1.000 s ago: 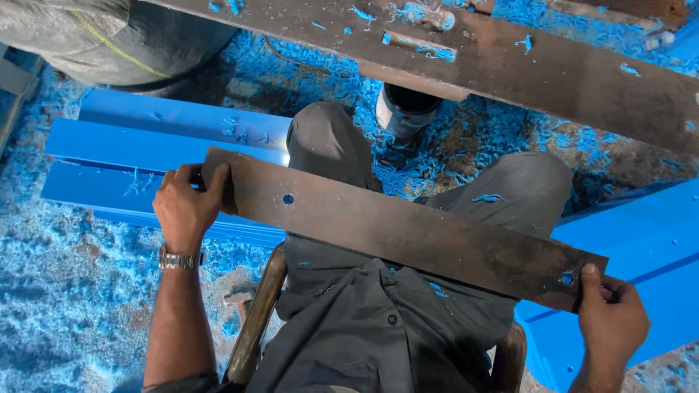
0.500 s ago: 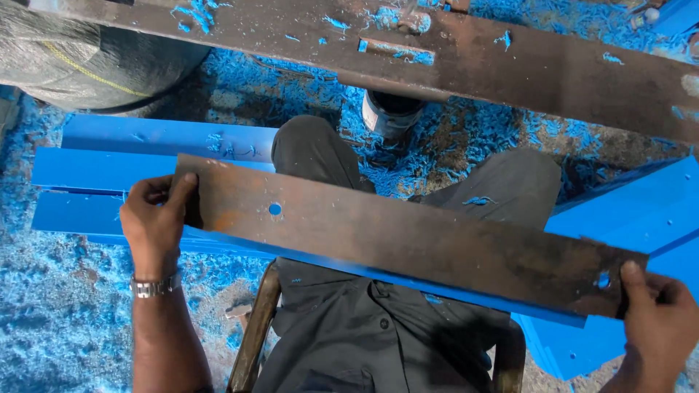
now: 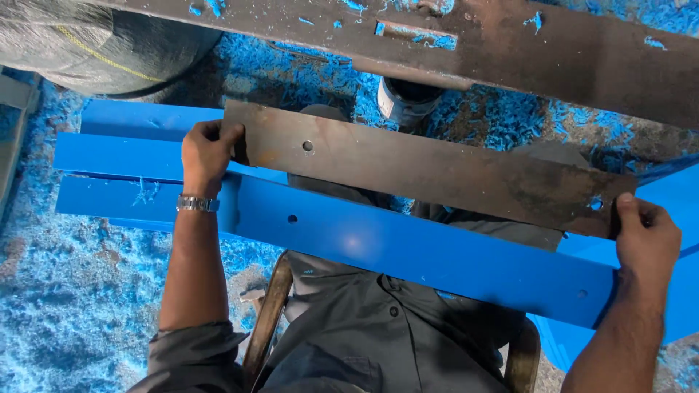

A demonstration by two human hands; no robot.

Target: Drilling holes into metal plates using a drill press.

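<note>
A long rusty brown metal bar [image 3: 429, 166] with a hole near each end is held flat over my lap. My left hand [image 3: 207, 154], with a metal watch on the wrist, grips its left end. My right hand [image 3: 646, 240] grips its right end. Just below it, across my grey-clad knees, lies a long blue plastic strip [image 3: 408, 247] of much the same shape, with a matching hole near its left end. The bar sits a little further from me than the strip and overlaps its far edge.
More blue strips [image 3: 120, 156] lie stacked on the floor at the left and others at the right [image 3: 673, 218]. A wide rusty metal beam [image 3: 510, 44] crosses the top. Blue shavings [image 3: 65, 306] cover the floor. A dark sack [image 3: 87, 44] sits top left. I sit on a wooden stool [image 3: 266, 320].
I have lifted the rusty bar away from me and up off the blue strip, which now shows in full below it. Both hands have stayed on the bar's ends.
</note>
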